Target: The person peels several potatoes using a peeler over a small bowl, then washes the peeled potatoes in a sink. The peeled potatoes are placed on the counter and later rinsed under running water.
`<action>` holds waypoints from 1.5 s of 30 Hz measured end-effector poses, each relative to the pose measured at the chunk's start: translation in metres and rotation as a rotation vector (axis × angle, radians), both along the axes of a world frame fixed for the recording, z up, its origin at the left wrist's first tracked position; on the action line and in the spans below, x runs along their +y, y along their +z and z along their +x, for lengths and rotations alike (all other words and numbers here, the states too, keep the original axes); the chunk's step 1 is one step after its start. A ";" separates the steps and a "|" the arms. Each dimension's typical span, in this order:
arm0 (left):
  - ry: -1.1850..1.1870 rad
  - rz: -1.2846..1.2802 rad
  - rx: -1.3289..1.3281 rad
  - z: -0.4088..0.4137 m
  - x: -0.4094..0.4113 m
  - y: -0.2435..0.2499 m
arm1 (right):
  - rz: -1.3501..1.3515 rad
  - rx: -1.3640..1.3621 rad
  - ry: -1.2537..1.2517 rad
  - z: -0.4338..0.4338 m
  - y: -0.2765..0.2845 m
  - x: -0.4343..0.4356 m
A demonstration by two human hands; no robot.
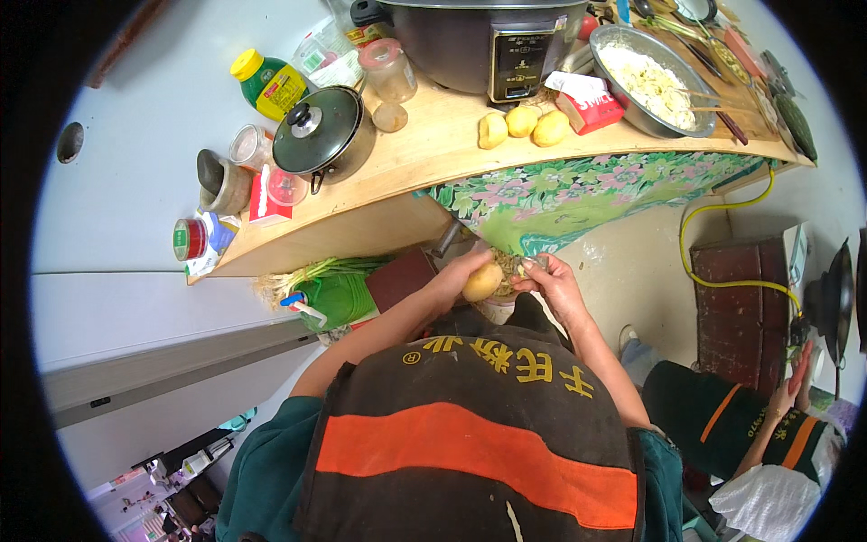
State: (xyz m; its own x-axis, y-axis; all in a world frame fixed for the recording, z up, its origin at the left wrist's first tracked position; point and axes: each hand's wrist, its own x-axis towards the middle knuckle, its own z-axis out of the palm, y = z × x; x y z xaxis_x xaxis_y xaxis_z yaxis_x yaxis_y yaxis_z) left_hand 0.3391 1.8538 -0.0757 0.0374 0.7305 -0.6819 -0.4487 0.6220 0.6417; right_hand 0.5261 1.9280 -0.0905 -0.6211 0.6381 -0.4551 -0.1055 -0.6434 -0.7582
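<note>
My left hand (455, 276) is closed around a potato (483, 282) with smooth yellow flesh showing. My right hand (559, 288) pinches a small metal tool (540, 261), possibly a peeler, mostly covered by the fingers. Its tip is a short way right of the potato. Below and between both hands is a bin (498, 310) holding a heap of brownish peelings (504, 267). On the wooden counter ahead, three pale yellow potatoes (521, 122) lie side by side.
The counter (433, 139) holds a large dark cooker (440, 51), a lidded pot (318, 135), a red box (590, 112) and a metal bowl of shredded food (650, 81). Green onions (325, 271) lie below, left. Another person (731, 420) works at right, near a yellow hose (691, 237).
</note>
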 end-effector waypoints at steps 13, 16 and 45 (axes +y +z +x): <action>0.115 0.179 0.058 0.013 0.016 -0.012 | 0.445 0.001 0.124 -0.017 -0.003 -0.005; 0.059 0.119 -0.026 0.008 0.015 -0.005 | 0.424 0.015 0.147 -0.013 0.002 0.002; 0.344 0.002 0.008 0.020 0.023 0.025 | 0.656 -0.037 0.131 -0.027 0.005 0.001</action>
State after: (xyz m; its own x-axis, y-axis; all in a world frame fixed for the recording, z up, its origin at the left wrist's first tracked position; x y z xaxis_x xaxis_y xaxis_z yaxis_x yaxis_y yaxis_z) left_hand 0.3586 1.8765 -0.0512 -0.2164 0.7005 -0.6801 -0.6267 0.4345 0.6469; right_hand 0.4994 1.9293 -0.0850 -0.7034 0.7104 -0.0210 -0.0245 -0.0537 -0.9983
